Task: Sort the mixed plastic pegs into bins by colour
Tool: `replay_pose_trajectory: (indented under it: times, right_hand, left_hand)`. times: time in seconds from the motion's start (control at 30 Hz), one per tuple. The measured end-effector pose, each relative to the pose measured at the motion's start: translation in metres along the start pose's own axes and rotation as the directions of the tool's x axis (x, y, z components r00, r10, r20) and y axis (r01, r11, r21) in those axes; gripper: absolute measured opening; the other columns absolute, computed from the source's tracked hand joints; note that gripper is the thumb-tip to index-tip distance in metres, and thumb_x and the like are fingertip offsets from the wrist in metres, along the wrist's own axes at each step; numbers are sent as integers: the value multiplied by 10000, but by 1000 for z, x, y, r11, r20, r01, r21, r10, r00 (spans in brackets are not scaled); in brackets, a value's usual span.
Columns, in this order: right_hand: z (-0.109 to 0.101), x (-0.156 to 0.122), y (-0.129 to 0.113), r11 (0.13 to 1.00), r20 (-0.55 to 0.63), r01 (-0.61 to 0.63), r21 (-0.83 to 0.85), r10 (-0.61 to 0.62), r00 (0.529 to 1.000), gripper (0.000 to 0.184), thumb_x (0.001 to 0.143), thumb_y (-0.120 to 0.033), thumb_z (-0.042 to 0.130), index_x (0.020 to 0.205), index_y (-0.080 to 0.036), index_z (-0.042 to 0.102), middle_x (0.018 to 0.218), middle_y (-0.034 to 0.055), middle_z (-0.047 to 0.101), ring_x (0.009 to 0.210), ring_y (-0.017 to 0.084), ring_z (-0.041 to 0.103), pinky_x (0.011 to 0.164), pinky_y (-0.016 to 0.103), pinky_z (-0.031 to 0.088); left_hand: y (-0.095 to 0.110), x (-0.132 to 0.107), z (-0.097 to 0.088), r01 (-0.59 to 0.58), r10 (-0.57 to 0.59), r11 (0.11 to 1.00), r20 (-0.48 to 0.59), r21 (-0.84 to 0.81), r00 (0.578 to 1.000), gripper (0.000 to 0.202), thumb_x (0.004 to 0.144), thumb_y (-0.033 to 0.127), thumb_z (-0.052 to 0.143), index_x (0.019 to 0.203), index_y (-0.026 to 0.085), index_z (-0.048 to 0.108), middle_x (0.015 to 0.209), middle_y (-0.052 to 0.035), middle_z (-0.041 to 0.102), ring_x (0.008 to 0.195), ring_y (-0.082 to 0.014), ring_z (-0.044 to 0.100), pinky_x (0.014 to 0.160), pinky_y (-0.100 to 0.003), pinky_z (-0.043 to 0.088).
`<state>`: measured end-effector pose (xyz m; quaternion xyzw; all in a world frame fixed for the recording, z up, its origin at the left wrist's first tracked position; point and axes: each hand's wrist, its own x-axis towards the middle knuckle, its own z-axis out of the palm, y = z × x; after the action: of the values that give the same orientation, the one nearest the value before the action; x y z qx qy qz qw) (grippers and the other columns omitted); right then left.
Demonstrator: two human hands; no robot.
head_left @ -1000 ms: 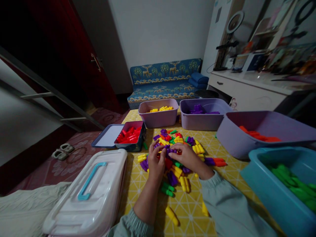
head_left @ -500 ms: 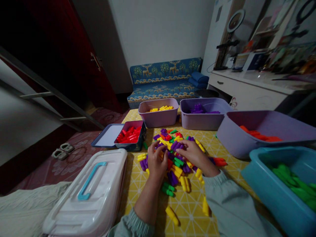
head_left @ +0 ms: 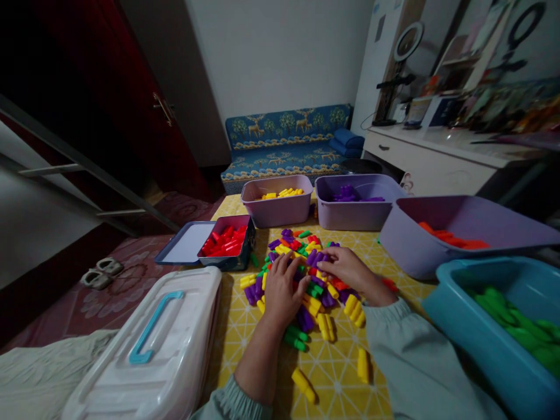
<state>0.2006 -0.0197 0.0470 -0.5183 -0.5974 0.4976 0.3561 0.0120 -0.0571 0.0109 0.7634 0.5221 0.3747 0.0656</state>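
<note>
A mixed pile of plastic toy blocks lies on the table, in purple, yellow, green, red and orange. My left hand (head_left: pixel 283 289) rests over the pile's left side, fingers apart and reaching down to the blocks; what lies under the fingertips is partly hidden. At the pile's right, my right hand (head_left: pixel 347 268) pinches a purple block (head_left: pixel 315 257) between thumb and fingers. Nearer to me are a green block (head_left: pixel 296 338), a yellow block (head_left: pixel 325 326) and another yellow block (head_left: pixel 303 384), lying loose on the cloth.
Around the pile stand a tin of red blocks (head_left: pixel 238 262), a pinkish bin with yellow blocks (head_left: pixel 280 217), a purple bin with purple blocks (head_left: pixel 350 219), a larger bin with orange blocks (head_left: pixel 406 248) and a blue bin with green blocks (head_left: pixel 476 326). A white lidded box (head_left: pixel 175 332) is at left.
My left hand has shifted slightly right and flattened over the pile, its fingers stretching out. My right hand stays by the purple block. The view has turned a little.
</note>
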Motion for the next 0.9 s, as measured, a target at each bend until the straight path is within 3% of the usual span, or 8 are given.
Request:
replay_pose_trajectory:
  times: [0.2,0.33,0.43,0.57,0.7,0.8,0.9]
  right_hand:
    - [-11,-2,-5,998,19,-62,-25,63,998,187,718,-204,663,889,-128,672,662,11,660,564,114,601,550,213,482]
    - [-7,1,-1,995,107,43,-87,-33,994,136,731,-212,636,850,-159,674,707,2,668,635,121,615,570,204,482]
    - [-7,4,-6,996,101,61,-61,-55,993,73,709,-178,645,777,-156,660,659,-8,649,612,109,599,541,181,460]
    - [-23,13,-31,990,-31,-60,128,65,997,117,695,-162,691,808,-142,671,599,-6,642,496,89,560,462,171,441]
    - [-50,37,-63,952,-239,32,304,43,970,69,715,-138,714,762,-135,664,600,9,651,494,76,570,486,165,480]
    - [-64,61,-78,909,-378,140,392,21,926,93,738,-105,699,708,-134,616,549,-3,620,471,77,561,492,179,497]
    - [-69,86,-86,855,-504,188,484,97,858,162,766,-51,644,678,-143,545,540,-8,599,483,89,577,489,190,506]
  left_hand:
    - [9,12,3,78,-100,965,-78,-251,992,372,859,266,610,1228,222,615,1237,-117,620,1155,-260,581,981,-449,484]
    - [21,30,10,198,-182,834,82,-515,980,319,824,229,647,1139,192,681,1112,-112,700,1019,-243,663,888,-388,540]
    - [27,40,13,289,-237,706,168,-647,957,353,824,269,659,1165,179,677,1133,-119,707,1015,-251,671,880,-380,544]
    - [24,40,14,358,-371,518,173,-777,912,496,801,404,695,1232,168,634,1207,-140,674,991,-246,674,840,-352,550]
    - [17,45,10,399,-439,335,233,-854,868,559,705,481,769,1153,163,666,1215,-144,665,1003,-246,669,862,-344,532]
    - [23,77,6,401,-401,147,316,-904,860,580,726,498,747,1195,179,627,1250,-138,636,1043,-238,656,874,-332,519]
    - [40,133,6,416,-351,11,386,-909,853,551,807,503,658,1258,199,571,1290,-127,604,1124,-235,622,906,-324,498]
